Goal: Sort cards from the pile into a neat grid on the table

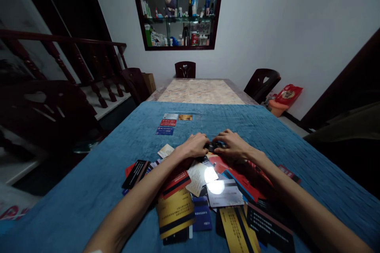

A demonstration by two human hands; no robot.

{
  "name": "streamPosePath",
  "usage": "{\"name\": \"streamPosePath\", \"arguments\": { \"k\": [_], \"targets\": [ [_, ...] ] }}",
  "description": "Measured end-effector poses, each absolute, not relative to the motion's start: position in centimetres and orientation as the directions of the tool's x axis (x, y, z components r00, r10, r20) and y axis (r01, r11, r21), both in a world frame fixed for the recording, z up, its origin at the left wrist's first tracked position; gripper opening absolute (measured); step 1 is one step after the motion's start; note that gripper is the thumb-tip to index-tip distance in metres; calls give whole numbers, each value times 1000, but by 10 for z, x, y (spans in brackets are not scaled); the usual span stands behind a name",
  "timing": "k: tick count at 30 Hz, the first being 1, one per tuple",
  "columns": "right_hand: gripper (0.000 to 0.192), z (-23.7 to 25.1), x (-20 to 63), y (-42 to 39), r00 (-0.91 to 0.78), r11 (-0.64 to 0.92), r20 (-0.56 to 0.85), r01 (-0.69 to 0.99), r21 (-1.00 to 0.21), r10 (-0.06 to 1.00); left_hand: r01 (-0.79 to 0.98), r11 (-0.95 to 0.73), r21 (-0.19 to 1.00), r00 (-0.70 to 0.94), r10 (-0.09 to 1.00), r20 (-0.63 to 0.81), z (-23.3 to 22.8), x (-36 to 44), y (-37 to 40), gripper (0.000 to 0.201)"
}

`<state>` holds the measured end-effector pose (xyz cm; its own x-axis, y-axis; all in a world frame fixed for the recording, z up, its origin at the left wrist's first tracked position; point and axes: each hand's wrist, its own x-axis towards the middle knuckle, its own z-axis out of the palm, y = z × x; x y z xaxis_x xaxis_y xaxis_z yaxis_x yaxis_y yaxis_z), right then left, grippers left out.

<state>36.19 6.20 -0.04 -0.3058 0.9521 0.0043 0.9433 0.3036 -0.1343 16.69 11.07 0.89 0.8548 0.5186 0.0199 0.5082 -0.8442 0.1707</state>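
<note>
My left hand [194, 145] and my right hand [233, 144] meet at the far side of a heap of plastic cards, fingers curled in. Between them they grip a small black card [212, 148], mostly covered by my fingers. Below my wrists the heap spreads in overlapping layers: a gold card [175, 210], a silver card [225, 194] with a bright glare, a blue card [202, 213] and a black card [271, 227]. Farther up the cloth, a light blue card [170, 116], a red card [168, 123] and a dark blue card [165, 131] form a column, with a gold card [185, 117] beside the top one.
A blue cloth [118, 189] covers the near part of the table; its far part shows a patterned cover [202, 90]. Dark wooden chairs [263, 84] stand around it. A wooden railing [68, 40] runs along the left, and a wall cabinet [178, 16] is at the back.
</note>
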Motion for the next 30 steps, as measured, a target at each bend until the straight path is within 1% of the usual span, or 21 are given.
{"name": "streamPosePath", "arguments": {
  "k": [5, 11, 16, 19, 24, 30],
  "targets": [
    [42, -2, 362, 62, -319, 314, -8, 937, -150, 948, 493, -852, 177, 862, 505, 31, 7, 166, 114, 26],
    [45, -5, 362, 63, -334, 330, 1, 931, -157, 943, 480, -860, 176, 869, 494, 44, 5, 165, 115, 29],
    [39, -3, 362, 63, -340, 338, 8, 931, -136, 940, 455, -870, 189, 877, 475, 73, 4, 165, 118, 28],
    [37, 0, 362, 62, -354, 353, 17, 925, -139, 935, 447, -865, 227, 877, 474, 81, 4, 164, 121, 28],
    [32, 3, 363, 60, -364, 369, 60, 909, -193, 929, 440, -840, 318, 867, 489, 92, 4, 163, 127, 30],
    [33, 3, 364, 61, -344, 362, 119, 909, -206, 931, 430, -802, 414, 831, 531, 165, 0, 164, 133, 28]
  ]
}}
